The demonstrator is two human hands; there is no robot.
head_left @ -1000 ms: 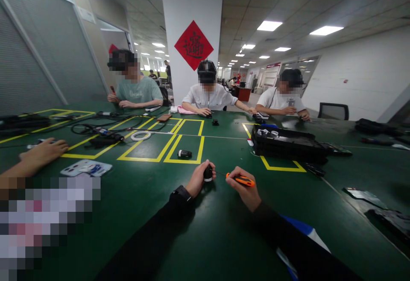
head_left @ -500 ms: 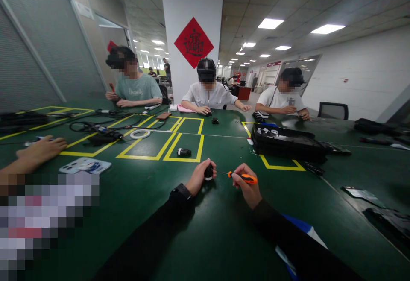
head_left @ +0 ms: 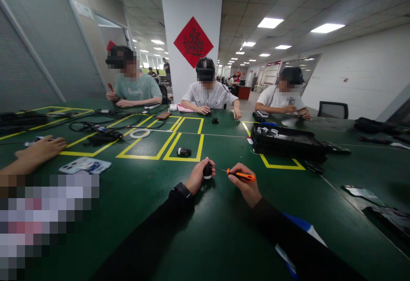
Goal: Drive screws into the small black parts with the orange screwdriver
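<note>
My left hand (head_left: 197, 175) is closed around a small black cylinder (head_left: 207, 171) with a white band at its lower end, held just over the green table (head_left: 218, 238). Between the fingers of my right hand (head_left: 246, 186) is a screwdriver (head_left: 241, 175) with an orange and black handle. Its thin shaft points left at the cylinder's side; whether the tip touches it I cannot tell. A similar black cylinder with a white end (head_left: 184, 151) lies on its side inside a yellow taped square, beyond my left hand.
Right of centre sits a black tray (head_left: 288, 142) with small white pieces in it. Cables (head_left: 104, 133), a white coil (head_left: 140, 133) and a phone (head_left: 85, 165) lie leftward, near another person's hand (head_left: 45, 149). Blue-white packaging (head_left: 303, 225) is by my right forearm. Three people sit opposite.
My right hand and the screwdriver have shifted very slightly left. My left hand keeps its hold on the cylinder. Opposite, the middle person's hand has lowered to the table.
</note>
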